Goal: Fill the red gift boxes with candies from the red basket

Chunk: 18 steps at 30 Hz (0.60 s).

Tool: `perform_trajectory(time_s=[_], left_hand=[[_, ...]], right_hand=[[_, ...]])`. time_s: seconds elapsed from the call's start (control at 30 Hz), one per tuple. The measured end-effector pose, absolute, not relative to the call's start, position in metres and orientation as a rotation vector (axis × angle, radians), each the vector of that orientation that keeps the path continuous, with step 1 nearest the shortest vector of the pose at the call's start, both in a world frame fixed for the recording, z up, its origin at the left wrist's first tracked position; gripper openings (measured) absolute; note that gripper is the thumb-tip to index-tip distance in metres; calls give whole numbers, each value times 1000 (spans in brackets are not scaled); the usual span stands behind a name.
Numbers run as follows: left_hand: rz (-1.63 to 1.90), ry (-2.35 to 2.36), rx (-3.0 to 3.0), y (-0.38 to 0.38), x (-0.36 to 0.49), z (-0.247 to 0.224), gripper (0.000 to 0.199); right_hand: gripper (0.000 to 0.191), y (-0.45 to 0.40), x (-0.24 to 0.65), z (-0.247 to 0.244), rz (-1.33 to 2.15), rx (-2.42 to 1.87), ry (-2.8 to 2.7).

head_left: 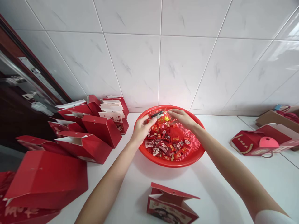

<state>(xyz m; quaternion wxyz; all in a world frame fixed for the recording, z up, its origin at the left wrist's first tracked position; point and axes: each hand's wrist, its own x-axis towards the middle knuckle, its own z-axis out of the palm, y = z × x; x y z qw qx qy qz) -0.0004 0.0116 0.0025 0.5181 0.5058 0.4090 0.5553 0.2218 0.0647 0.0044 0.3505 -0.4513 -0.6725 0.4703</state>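
Head view: work at a white surface (135, 174) set against a wall of pale grey-veined tiles (133, 56), whose light grout lines run up from the back edge. A perforated red basket (177, 164) stands at the centre near the wall, with wrapped sweets (166, 149) heaped mostly toward its left and middle. Above the heap, within the basket's outline, the left hand (141, 129) grips a shiny black, red and gold packet (164, 116) between thumb and fingers; the right hand (183, 118) has its fingers bent close together at the packet's right end, though whether they pinch it cannot be told. In front of the basket stands an open red carton (173, 213) with a printed front. Red boxes (50, 177) crowd the left side, beside a dark reddish door frame (25, 46) bearing metal fittings. At right, a red box with cord handles (247, 143) lies near a brown cardboard box (275, 119); dark seams cross the surface here, and brighter reflections show on the upper tiles.
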Motion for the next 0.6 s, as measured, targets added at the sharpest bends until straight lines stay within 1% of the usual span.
perform_trajectory(time_s=[0.07, 0.1, 0.17, 0.27, 0.43, 0.5, 0.6], left_hand=[[1406, 982, 1151, 12, 0, 3, 42], [1423, 976, 1136, 12, 0, 3, 42], [1423, 973, 1133, 13, 1, 2, 43], [1395, 989, 1140, 13, 0, 0, 46], [1345, 987, 1146, 12, 0, 1, 53], [1310, 1007, 1171, 11, -1, 2, 54], [1249, 1034, 1242, 10, -1, 1, 53]], right_hand=[[7, 69, 220, -5, 1073, -1395, -1819], [8, 70, 218, -9, 1052, -1454, -1848], [21, 71, 213, -16, 1040, -1491, -1885], [25, 70, 207, -17, 1012, -1482, -1882], [14, 71, 221, 5, 947, -1332, -1655], [21, 70, 228, 14, 1005, -1188, -1479], [33, 64, 230, 20, 1241, -901, -1316]])
